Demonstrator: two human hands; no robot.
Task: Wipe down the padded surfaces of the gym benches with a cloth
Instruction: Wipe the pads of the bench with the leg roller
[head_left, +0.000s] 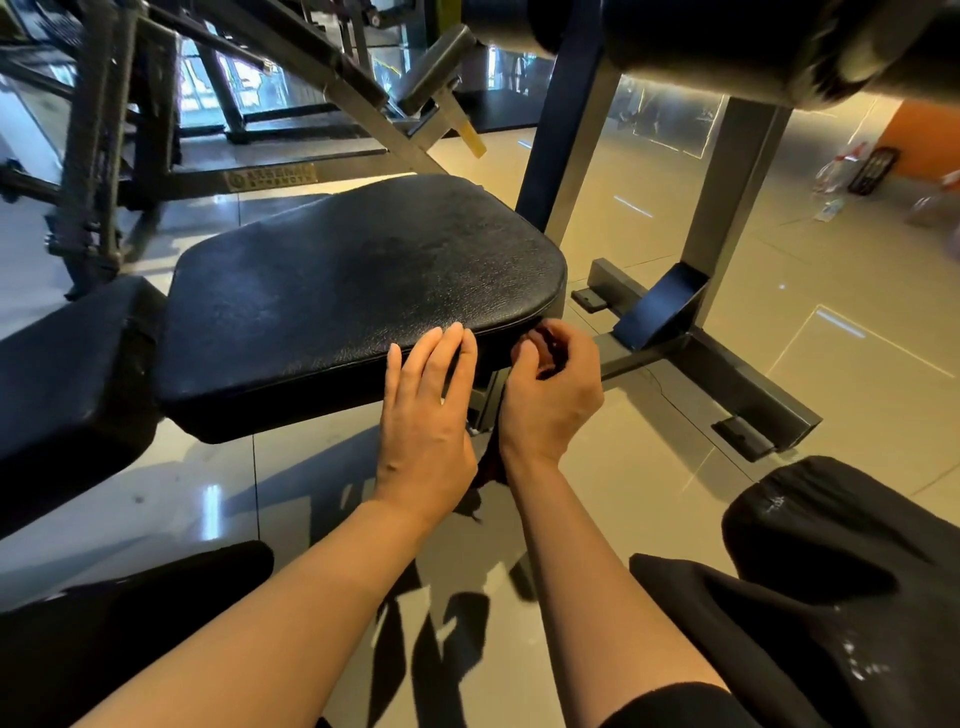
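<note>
Left hand flat on seat pad, right hand gripping cloth

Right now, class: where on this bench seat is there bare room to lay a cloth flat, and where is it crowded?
Bare: the seat pad from its far edge down to the left hand. Crowded: the near right corner, where the left hand rests and the right hand grips a dark cloth.

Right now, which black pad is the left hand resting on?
The left hand rests flat on the near edge of the wide seat pad in the centre, not the narrower pad to its left or the raised pad beyond.
</note>
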